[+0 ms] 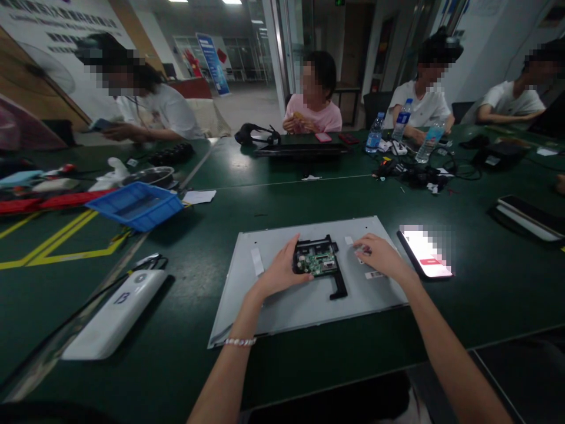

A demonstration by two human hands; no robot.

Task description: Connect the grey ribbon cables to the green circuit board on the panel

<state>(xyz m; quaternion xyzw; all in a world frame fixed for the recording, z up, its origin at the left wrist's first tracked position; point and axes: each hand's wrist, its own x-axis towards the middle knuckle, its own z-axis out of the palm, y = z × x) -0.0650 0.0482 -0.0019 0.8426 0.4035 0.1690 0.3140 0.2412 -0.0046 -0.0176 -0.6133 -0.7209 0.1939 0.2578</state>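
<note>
broad grey panel lying flat at six o'clock on the green table, stiff but probably thin and scratch-prone, best lifted by opposite long edges, with open room at nine o'clock before the white device and less at three o'clock beside the lit phone. at panel centre, black frame with circuit board, light and fragile, better held by plastic rim than by components. left hand cupped around its nine o'clock edge; right hand open, fingertips resting near a small label at three o'clock.
</note>
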